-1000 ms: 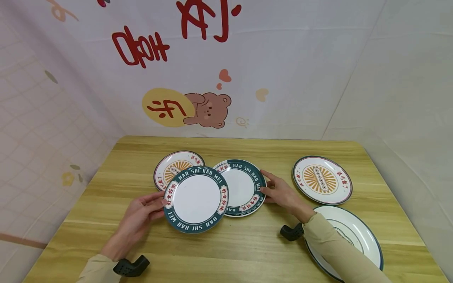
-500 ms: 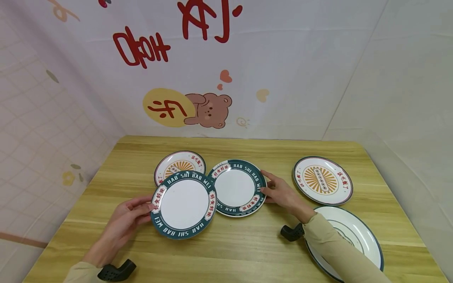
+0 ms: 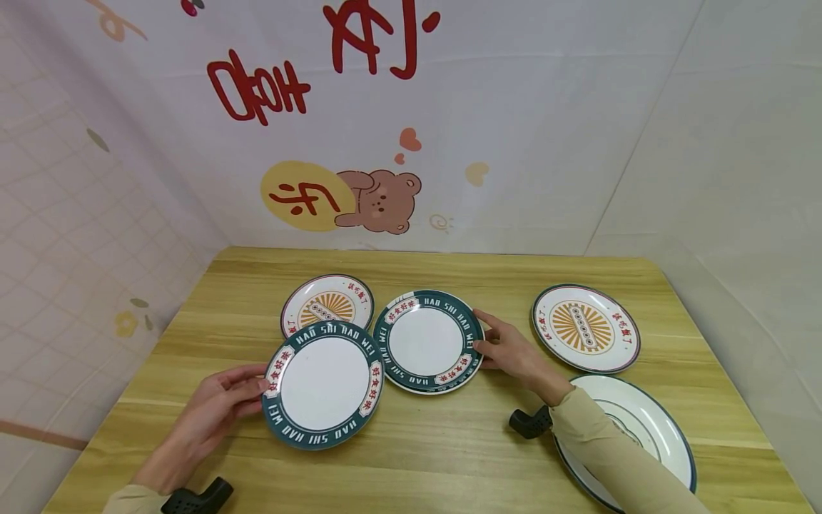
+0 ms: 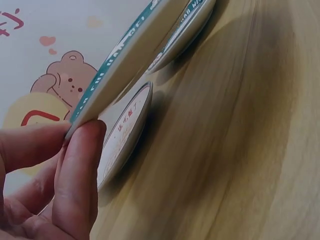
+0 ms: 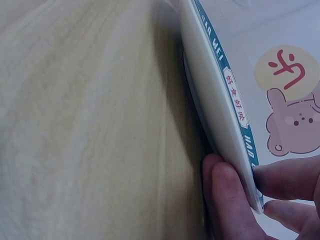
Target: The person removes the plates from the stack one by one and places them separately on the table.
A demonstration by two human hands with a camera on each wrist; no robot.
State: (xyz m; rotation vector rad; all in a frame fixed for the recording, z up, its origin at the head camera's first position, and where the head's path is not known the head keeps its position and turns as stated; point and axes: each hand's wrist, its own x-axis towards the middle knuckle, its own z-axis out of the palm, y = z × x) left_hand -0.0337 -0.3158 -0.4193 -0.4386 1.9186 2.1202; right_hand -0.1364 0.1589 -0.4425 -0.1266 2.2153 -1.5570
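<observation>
My left hand [image 3: 215, 410] pinches the left rim of a green-rimmed white plate [image 3: 323, 385], thumb on top and fingers beneath. That plate is held up above the table, as its underside [image 4: 135, 60] in the left wrist view shows. A second green-rimmed plate [image 3: 426, 341] lies just to its right. My right hand [image 3: 510, 350] grips this one by its right rim; in the right wrist view the fingers [image 5: 227, 192] go under the edge. Behind the raised plate, a smaller plate with an orange sunburst [image 3: 327, 303] is partly covered from view.
Another sunburst plate [image 3: 586, 328] lies at the back right of the wooden table [image 3: 437, 457]. In front of it sits a large white plate [image 3: 668, 435] with a dark rim, partly hidden by the right sleeve [image 3: 616, 450]. A printed cloth [image 3: 526, 107] hangs behind the table.
My left hand has drawn its green-rimmed plate left and toward me, off the front of the second green-rimmed plate, whose whole face now shows. My right hand has stayed in place.
</observation>
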